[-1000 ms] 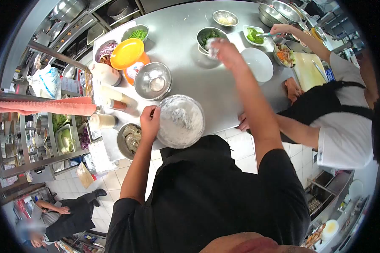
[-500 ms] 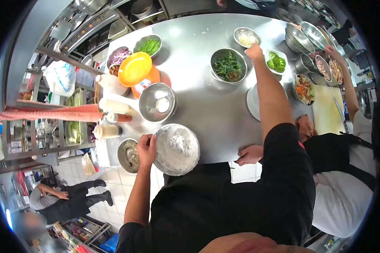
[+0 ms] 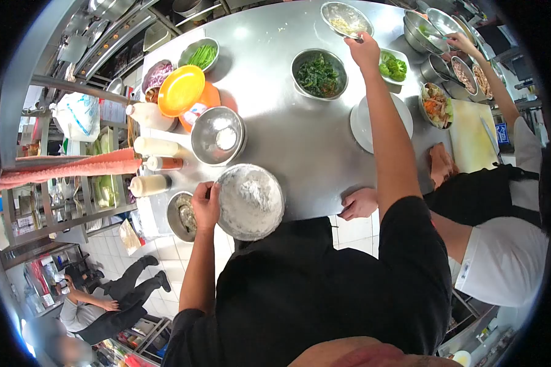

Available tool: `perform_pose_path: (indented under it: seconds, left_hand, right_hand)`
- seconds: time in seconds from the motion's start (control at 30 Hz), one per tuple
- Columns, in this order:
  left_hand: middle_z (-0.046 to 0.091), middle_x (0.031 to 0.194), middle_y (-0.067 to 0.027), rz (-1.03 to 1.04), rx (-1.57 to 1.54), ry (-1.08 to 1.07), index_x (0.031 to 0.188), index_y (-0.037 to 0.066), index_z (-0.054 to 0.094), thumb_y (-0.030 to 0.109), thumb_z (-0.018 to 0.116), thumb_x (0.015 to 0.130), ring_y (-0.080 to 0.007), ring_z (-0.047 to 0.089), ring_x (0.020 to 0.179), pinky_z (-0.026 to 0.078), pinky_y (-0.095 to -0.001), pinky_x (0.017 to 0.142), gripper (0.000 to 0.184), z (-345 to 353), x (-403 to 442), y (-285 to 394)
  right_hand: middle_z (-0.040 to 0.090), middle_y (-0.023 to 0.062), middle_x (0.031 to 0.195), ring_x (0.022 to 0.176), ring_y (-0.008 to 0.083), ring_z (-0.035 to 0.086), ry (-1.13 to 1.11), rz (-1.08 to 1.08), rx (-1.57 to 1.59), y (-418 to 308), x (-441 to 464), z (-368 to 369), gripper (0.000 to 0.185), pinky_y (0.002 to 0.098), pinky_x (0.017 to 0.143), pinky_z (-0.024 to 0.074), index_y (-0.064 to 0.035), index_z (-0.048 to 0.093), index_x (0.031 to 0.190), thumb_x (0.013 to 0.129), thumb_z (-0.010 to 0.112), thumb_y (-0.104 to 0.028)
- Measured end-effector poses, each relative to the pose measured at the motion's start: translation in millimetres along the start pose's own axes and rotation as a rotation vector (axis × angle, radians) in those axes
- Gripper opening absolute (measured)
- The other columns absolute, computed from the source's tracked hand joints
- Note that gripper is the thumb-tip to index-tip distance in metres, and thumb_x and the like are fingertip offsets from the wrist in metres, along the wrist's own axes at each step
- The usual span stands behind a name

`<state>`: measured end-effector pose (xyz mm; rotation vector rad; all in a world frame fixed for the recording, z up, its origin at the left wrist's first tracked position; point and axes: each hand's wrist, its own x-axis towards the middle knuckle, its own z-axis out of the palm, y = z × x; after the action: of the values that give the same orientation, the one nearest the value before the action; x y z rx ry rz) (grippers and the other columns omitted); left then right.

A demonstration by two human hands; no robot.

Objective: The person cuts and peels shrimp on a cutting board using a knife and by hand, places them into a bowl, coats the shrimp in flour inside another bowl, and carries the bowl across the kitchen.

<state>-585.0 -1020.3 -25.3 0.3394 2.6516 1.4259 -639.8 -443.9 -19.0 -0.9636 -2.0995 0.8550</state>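
Observation:
My left hand is closed on the near-left rim of a metal bowl with white powder inside, at the table's front edge. My right arm reaches far across the table. There my right hand grips the rim of a small metal bowl, which is tilted and holds pale shredded bits. Just nearer stands a bowl of chopped greens. To that hand's right is a white dish of green vegetable pieces. A white plate lies partly under my forearm.
Left on the steel table are an orange plate, an empty-looking metal bowl, squeeze bottles and a bowl of green stalks. A co-worker's hand rests near the front edge; their other hand reaches among bowls.
My right hand has shifted the small bowl farther away and tilted it. My left hand keeps its grip on the powder bowl. The whole view has shifted slightly.

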Motion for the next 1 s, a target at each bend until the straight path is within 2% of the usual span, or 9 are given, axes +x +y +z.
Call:
perform_pose_path:
  seconds: [0.13,0.23,0.3,0.43,0.47,0.6,0.8,0.9,1.0]
  left_hand:
    - [0.059,0.070,-0.0020,-0.036,-0.050,-0.024,0.085,-0.002,0.062,0.011,0.066,0.087,-0.0076,0.050,0.065,0.044,-0.0243,0.062,0.014,-2.3,0.4,-7.9]
    - [0.061,0.073,-0.0043,0.051,-0.079,-0.011,0.085,-0.002,0.063,0.011,0.066,0.086,-0.0092,0.053,0.067,0.046,-0.0253,0.063,0.014,-2.9,2.0,-16.9]
    - [0.062,0.075,-0.0068,0.188,0.005,-0.021,0.086,-0.002,0.064,0.011,0.067,0.085,-0.0114,0.055,0.067,0.047,-0.0260,0.064,0.013,-8.8,4.0,-16.5]
    - [0.063,0.077,-0.0074,0.235,-0.185,-0.042,0.087,-0.002,0.065,0.010,0.066,0.085,-0.0114,0.057,0.069,0.047,-0.0250,0.065,0.012,-19.5,5.4,-25.6]
    - [0.063,0.076,-0.0062,0.231,-0.227,-0.042,0.087,-0.001,0.065,0.011,0.066,0.086,-0.0103,0.056,0.069,0.047,-0.0246,0.065,0.012,-24.5,4.5,-28.4]
    - [0.061,0.073,-0.0001,0.140,-0.402,-0.109,0.088,0.000,0.064,0.014,0.065,0.089,-0.0061,0.053,0.066,0.045,-0.0227,0.063,0.014,-58.5,-5.2,-52.0]
    - [0.058,0.075,0.0024,0.175,-0.482,-0.027,0.089,0.000,0.064,0.009,0.064,0.089,-0.0044,0.049,0.068,0.042,-0.0199,0.063,0.009,-125.1,-26.8,-103.4]
    - [0.059,0.076,0.0029,0.086,-0.539,0.025,0.092,0.000,0.064,0.010,0.063,0.090,-0.0048,0.051,0.070,0.042,-0.0194,0.066,0.010,-160.2,-39.7,-134.4]
    - [0.059,0.077,0.0030,-0.007,-0.608,0.088,0.092,0.000,0.063,0.012,0.062,0.091,-0.0039,0.050,0.069,0.041,-0.0188,0.063,0.012,-185.4,-51.8,-152.6]
  right_hand:
    - [0.069,0.0147,0.086,0.080,0.0260,0.066,-0.174,0.031,0.076,-51.7,-105.2,-53.3,0.042,0.0338,0.074,0.0504,-0.0025,0.064,0.107,0.074,0.074,-0.027]
    - [0.068,0.0133,0.084,0.077,0.0216,0.065,-0.241,0.087,0.162,-66.5,-203.9,-72.3,0.037,0.0317,0.071,0.0496,-0.0021,0.064,0.103,0.074,0.074,-0.021]
    - [0.068,0.0144,0.084,0.076,0.0223,0.065,-0.295,0.132,0.178,-60.2,-262.4,-69.4,0.035,0.0328,0.071,0.0497,-0.0017,0.064,0.102,0.073,0.073,-0.020]
    - [0.067,0.0166,0.085,0.077,0.0260,0.066,-0.336,0.127,0.022,-55.6,-353.2,-67.3,0.034,0.0347,0.071,0.0498,-0.0012,0.065,0.100,0.073,0.072,-0.019]
    - [0.067,0.0188,0.085,0.079,0.0313,0.066,-0.301,0.065,-0.004,-37.3,-369.1,-56.6,0.033,0.0368,0.072,0.0500,-0.0024,0.065,0.101,0.073,0.070,-0.018]
    - [0.067,0.0203,0.090,0.085,0.0357,0.066,-0.288,0.094,-0.152,-27.2,-402.1,-38.4,0.035,0.0405,0.076,0.0502,-0.0048,0.065,0.105,0.074,0.067,-0.022]
    - [0.067,0.0210,0.091,0.085,0.0352,0.066,-0.210,-0.069,-0.486,-27.8,-430.0,-54.3,0.042,0.0411,0.076,0.0503,-0.0032,0.063,0.113,0.076,0.066,-0.022]
    - [0.067,0.0223,0.097,0.091,0.0358,0.065,-0.270,0.303,-0.440,-128.2,-428.9,-86.7,0.047,0.0414,0.081,0.0500,-0.0026,0.060,0.118,0.077,0.066,-0.023]
    - [0.065,0.0235,0.103,0.097,0.0364,0.064,-0.355,-0.051,-0.271,-181.1,-433.5,-64.5,0.050,0.0409,0.086,0.0491,-0.0039,0.058,0.122,0.078,0.066,-0.026]
